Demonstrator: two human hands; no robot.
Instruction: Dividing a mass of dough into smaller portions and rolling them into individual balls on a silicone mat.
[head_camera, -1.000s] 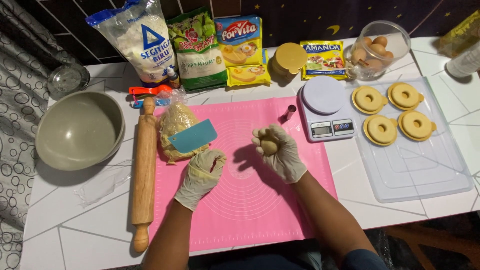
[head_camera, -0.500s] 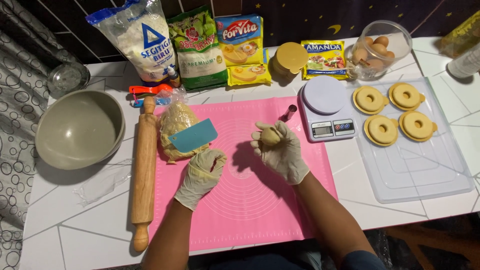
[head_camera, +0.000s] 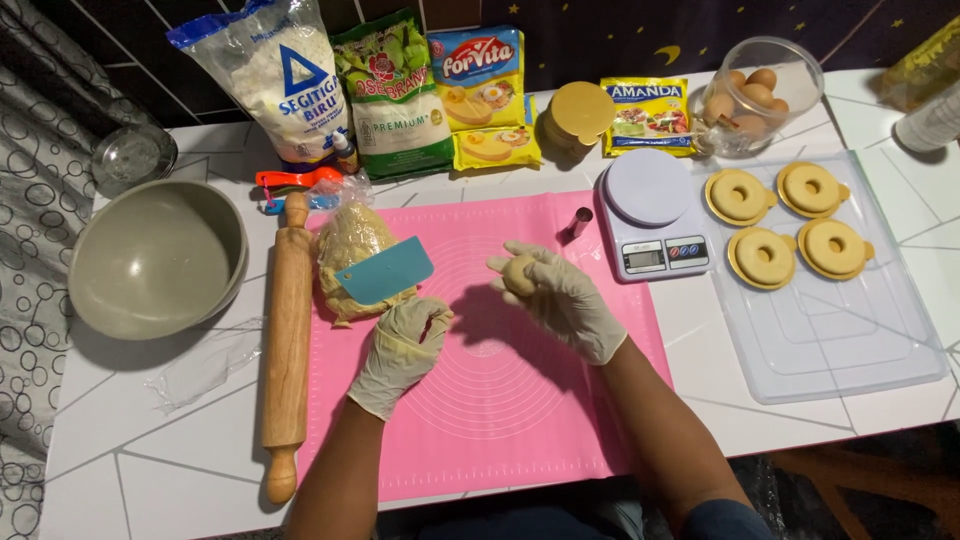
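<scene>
Centrally, right hand (head_camera: 565, 300) cupping dough ball (head_camera: 518, 275)

Cream latex gloves on left hand (head_camera: 403, 352), right hand (head_camera: 565, 298); forearms bare.

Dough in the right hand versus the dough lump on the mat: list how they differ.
The dough ball is small and rounded; the dough lump is far larger and irregular. The ball is held in the gloved right hand above the pink mat; the lump lies on the mat, partly in clear plastic wrap. A blue scraper lies on the lump; nothing covers the ball. Both are pale yellow.
</scene>
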